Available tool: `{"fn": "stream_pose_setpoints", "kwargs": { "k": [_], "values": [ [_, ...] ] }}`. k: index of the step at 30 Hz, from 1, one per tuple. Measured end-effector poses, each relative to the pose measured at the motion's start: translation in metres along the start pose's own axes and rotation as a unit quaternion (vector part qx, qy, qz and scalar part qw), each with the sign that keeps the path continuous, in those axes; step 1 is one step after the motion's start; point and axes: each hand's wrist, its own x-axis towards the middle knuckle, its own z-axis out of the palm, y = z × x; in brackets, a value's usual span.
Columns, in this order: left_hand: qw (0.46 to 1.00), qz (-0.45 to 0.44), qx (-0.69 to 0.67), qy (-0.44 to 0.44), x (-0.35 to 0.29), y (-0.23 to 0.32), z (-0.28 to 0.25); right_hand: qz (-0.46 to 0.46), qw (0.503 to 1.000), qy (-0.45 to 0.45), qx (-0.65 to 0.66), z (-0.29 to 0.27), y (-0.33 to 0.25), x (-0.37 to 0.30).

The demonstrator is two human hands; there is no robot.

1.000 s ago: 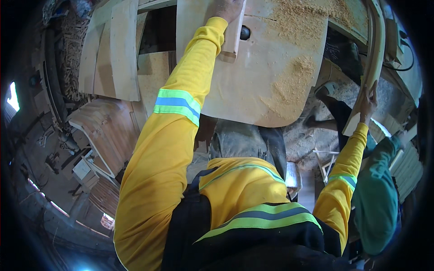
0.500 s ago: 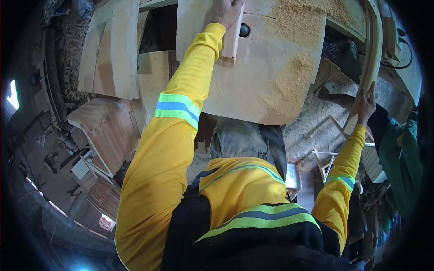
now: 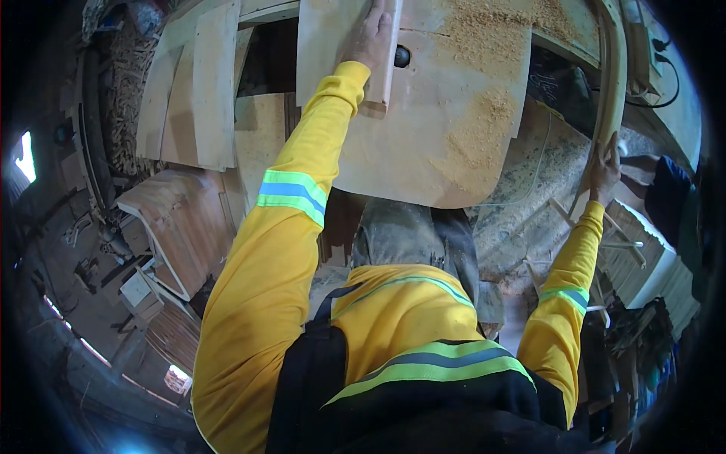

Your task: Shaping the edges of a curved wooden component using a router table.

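Note:
My left hand [image 3: 370,39] grips a light wooden piece [image 3: 387,72] standing on the plywood work surface [image 3: 423,144]; its thumb side laps over the wood and the fingertips run toward the upper edge of the view. Just right of that piece, a dark round fitting [image 3: 402,56] sits in a hole in the plywood. Out to the right, my right hand [image 3: 603,175] is closed round the near end of a long wooden rail [image 3: 611,83], which looks bent near the view's rim. Part of each hand's grip is hidden.
Sawdust [image 3: 480,129] covers the plywood's right side. Loose boards [image 3: 215,83] lie at the left, above a wooden panel [image 3: 185,219]. A black cable [image 3: 669,91] hangs at the far right. Another person's dark clothing [image 3: 669,189] shows beyond my right hand, near stacked slats [image 3: 643,250].
My left hand has shifted slightly left and down along the wooden piece. The rail and my right hand have moved a little left. The other person has moved off to the right.

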Motion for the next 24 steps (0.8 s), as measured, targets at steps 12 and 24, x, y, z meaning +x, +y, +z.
{"fn": "stream_pose_setpoints", "kwargs": {
  "k": [12, 24],
  "values": [
    [0.970, 0.193, -0.015, 0.147, -0.042, -0.078, 0.047, 0.030, 0.999, -0.015, 0.038, 0.002, -0.006, 0.001],
    [0.971, 0.192, -0.044, 0.138, -0.049, -0.079, 0.047, 0.002, 0.998, 0.002, 0.062, 0.005, 0.000, 0.001]
  ]
}}
